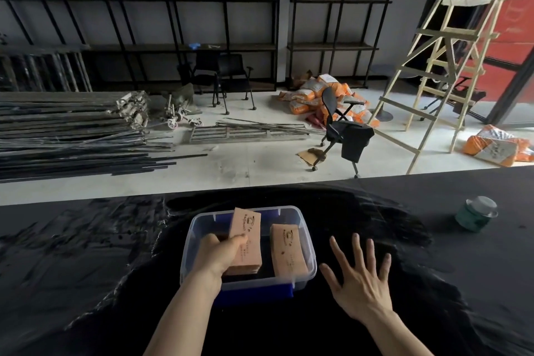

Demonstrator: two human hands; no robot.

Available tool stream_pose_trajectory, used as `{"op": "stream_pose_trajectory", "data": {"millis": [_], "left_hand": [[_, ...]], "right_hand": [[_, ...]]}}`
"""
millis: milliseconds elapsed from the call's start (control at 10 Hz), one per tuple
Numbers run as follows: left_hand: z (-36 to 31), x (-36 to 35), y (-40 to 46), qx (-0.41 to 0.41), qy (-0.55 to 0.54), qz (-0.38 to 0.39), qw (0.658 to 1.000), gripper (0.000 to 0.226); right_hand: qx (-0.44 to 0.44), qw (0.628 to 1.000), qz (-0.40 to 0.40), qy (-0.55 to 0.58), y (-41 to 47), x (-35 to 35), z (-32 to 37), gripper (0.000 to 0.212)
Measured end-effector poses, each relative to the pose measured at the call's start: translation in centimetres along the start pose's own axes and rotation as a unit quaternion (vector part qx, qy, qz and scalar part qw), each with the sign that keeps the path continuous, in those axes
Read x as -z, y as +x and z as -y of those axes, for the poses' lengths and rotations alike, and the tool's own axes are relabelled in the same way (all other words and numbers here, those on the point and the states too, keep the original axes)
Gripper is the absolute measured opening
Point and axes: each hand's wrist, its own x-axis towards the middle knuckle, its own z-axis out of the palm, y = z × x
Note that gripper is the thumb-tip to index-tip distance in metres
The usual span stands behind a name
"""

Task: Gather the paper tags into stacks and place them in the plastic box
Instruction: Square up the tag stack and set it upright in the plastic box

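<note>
Now left hand grips tag stack over box.

Your view is dim overall, with soft daylight entering from about 2 o'clock and brightening the pale floor. The black table covering absorbs most light; you see only faint sheen on its wrinkles at 9 o'clock. Wide-angle distortion bows the table edge and tilts the ladder at 1 o'clock. Slight motion blur softens the plastic box near its front rim; the far shelving is grainy.
</note>
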Motion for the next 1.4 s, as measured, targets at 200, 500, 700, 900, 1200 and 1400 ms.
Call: {"op": "stream_pose_trajectory", "data": {"millis": [200,500,700,900,1200,1400], "left_hand": [[-0.4,-2.0,1.6,0.028,0.066,0.004,0.997,0.057],[-0.5,-3.6,1.7,0.037,0.273,0.054,0.96,0.057],[-0.3,-3.8,2.1,-0.015,0.415,0.039,0.909,0.061],[0.0,-4.4,2.7,-0.041,0.398,0.016,0.916,0.042],[0.8,-4.5,3.8,-0.066,0.402,0.037,0.913,0.042],[1.1,-4.0,4.2,-0.069,0.413,0.041,0.907,0.058]], "right_hand": [[-0.018,1.0,0.011,-0.007,-0.2,-0.6,0.2,0.082],[-0.014,1.0,0.003,0.001,0.0,-1.1,-0.1,0.082],[-0.015,1.0,0.007,-0.004,-0.1,-1.1,-0.1,0.08],[-0.016,1.0,0.008,-0.002,0.0,-1.2,-0.2,0.08],[-0.014,1.0,0.008,0.002,-0.1,-1.0,-0.1,0.083],[-0.015,1.0,0.014,-0.002,0.0,-0.8,0.0,0.08]]}}
